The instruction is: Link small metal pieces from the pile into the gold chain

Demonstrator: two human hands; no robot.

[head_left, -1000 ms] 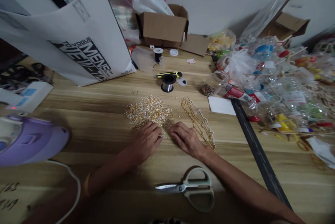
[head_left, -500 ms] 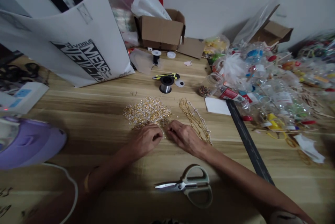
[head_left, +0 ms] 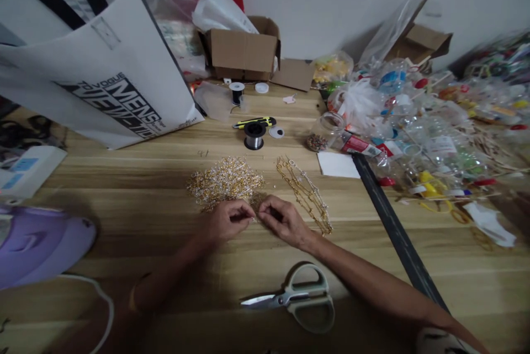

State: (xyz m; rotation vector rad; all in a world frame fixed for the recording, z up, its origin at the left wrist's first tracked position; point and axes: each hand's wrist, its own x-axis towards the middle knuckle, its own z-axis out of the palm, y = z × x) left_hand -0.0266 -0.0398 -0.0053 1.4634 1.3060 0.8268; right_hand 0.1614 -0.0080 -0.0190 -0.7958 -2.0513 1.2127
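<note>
At the near edge of a heap of gold and silver jewellery pieces (head_left: 226,177), my left hand (head_left: 229,220) is closed in a pinch. A tiny shiny bit shows at its fingertips, too small to name. My right hand (head_left: 285,221) also pinches, its fingertips close to the left ones; what it holds is hidden or too small to make out. Between the hands and the heap lies a small brownish pile (head_left: 257,199). Several gold and silver beaded chains (head_left: 304,194) lie just beyond my right hand. Scissors (head_left: 296,296) rest nearer to me, blades pointing left.
A wire spool (head_left: 254,136) and a yellow-black utility knife (head_left: 256,122) lie behind the heap. To the right are a jar of beads (head_left: 325,132), a dark strip (head_left: 393,227) and piled plastic bottles (head_left: 439,144). A white bag (head_left: 103,78) stands at left, near a purple device (head_left: 45,243).
The whole view has shifted slightly. My fingertips have come closer together and turned so the pinches show more, with a tiny shiny bit at the left fingertips.
</note>
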